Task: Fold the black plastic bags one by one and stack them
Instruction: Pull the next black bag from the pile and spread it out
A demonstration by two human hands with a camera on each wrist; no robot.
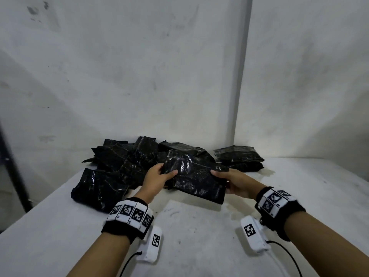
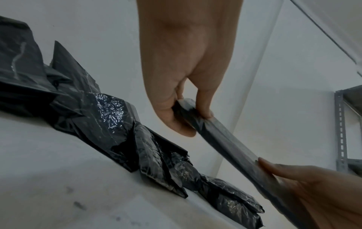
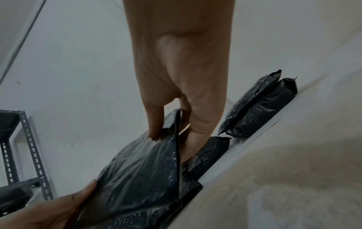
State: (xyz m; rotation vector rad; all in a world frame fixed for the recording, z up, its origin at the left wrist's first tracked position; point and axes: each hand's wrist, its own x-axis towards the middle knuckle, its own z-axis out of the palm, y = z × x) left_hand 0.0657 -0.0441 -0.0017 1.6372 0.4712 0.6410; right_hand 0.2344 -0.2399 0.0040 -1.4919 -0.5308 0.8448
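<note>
A flat black plastic bag [image 1: 196, 179] hangs just above the white table, held at both ends. My left hand [image 1: 159, 177] pinches its left edge, thumb on top; in the left wrist view the bag [image 2: 225, 139] shows edge-on between thumb and fingers of that left hand [image 2: 182, 113]. My right hand [image 1: 231, 181] pinches the right edge; in the right wrist view the right hand [image 3: 172, 130] clamps the bag [image 3: 141, 170]. A loose heap of black bags [image 1: 123, 162] lies behind and to the left. A small stack of folded bags [image 1: 238, 157] sits at the back right.
The white table [image 1: 199, 236] meets white walls at the back, with a corner seam [image 1: 242, 76] above the stack. A dark metal post [image 1: 14, 172] stands at the left edge. Grey slotted shelving [image 3: 25, 155] stands off the table's left side.
</note>
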